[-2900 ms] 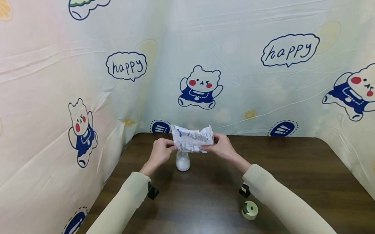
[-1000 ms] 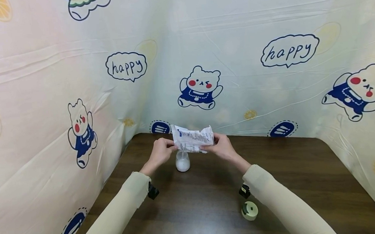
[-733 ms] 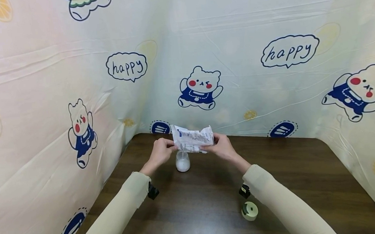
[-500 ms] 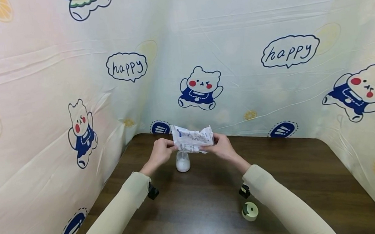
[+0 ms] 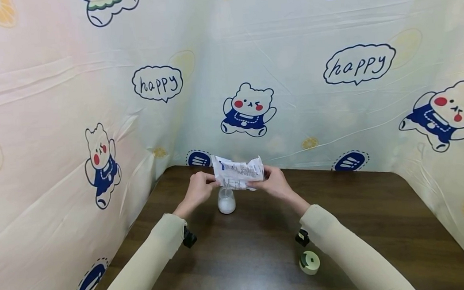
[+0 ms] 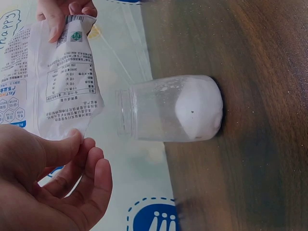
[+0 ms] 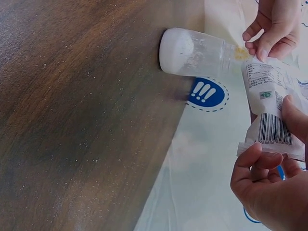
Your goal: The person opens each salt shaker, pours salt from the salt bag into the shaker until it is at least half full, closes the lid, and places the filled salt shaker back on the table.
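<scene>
Above the tabletop, a white printed plastic packet stretches between the two hands. The left hand pinches its lower corner between thumb and forefinger; the other fingers are loosely bent in the left wrist view. The right hand grips the opposite end, thumb on the printed face near the barcode. Close under the pinched corner is the mouth of a clear jar, upright and without a lid. White powder or fine grains fill its lower part, and specks cling to its inner wall.
A pale green round cap lies on the dark wooden table, near the right forearm. Small white specks are scattered over the wood in the right wrist view. A printed cloth encloses the table's back and sides.
</scene>
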### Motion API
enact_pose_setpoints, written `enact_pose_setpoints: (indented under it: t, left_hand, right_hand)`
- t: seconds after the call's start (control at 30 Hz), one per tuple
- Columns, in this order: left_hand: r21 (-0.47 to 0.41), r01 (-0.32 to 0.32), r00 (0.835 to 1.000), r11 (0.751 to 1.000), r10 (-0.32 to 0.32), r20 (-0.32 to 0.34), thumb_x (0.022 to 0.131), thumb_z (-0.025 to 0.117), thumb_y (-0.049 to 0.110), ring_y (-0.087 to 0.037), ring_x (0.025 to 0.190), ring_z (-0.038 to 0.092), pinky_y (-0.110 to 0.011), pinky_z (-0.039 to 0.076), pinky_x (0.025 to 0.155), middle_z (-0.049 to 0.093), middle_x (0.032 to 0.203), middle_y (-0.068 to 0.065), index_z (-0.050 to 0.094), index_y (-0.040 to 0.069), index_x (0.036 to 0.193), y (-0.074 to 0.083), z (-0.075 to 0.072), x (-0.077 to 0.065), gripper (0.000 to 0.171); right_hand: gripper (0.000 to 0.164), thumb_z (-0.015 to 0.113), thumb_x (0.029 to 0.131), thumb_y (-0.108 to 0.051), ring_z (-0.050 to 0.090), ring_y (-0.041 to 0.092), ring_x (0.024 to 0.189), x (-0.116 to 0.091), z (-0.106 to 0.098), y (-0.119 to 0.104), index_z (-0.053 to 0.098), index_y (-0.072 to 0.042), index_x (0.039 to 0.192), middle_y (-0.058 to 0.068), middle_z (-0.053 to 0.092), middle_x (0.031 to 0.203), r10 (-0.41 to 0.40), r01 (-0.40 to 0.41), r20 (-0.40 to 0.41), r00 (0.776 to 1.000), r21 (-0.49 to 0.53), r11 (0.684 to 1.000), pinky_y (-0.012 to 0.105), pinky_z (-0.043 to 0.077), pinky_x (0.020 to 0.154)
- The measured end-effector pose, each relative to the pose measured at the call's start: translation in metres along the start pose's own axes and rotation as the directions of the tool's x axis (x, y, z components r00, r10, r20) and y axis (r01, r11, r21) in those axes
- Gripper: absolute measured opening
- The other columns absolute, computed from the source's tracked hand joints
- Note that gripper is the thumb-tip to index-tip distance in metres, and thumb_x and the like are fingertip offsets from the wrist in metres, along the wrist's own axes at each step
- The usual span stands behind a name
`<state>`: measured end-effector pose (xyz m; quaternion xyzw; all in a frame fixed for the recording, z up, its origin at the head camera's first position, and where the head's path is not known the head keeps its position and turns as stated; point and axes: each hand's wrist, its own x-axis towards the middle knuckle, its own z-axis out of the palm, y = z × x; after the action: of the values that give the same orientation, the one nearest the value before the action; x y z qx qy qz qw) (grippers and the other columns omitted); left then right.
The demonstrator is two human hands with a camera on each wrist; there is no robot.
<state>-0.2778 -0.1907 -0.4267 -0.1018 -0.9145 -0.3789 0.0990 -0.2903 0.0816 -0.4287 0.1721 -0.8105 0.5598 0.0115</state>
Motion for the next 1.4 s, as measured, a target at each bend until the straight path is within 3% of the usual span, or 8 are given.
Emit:
enact_pose_setpoints:
  t: [1.4]
  left_hand:
    - [-0.021, 0.006, 1.000, 1.000, -0.006, 0.003, 0.095, 0.077, 0.002, -0.020, 0.079, 0.061, -0.035, 0.049, 0.069, 0.079, 0.101, -0.009, 0.084, 0.004, 0.104, 0.0045, -0.0016, -0.0001, 0.011]
  right_hand:
    - [0.048, 0.088, 0.087, -0.006, 0.071, 0.029, 0.103, -0.0013, -0.0034, -0.0069, 0.071, -0.005, 0.132, 0.013, 0.073, 0.127, 0.005, -0.005, 0.000, 1.000, 0.003, 1.000, 0.044, 0.060, 0.088]
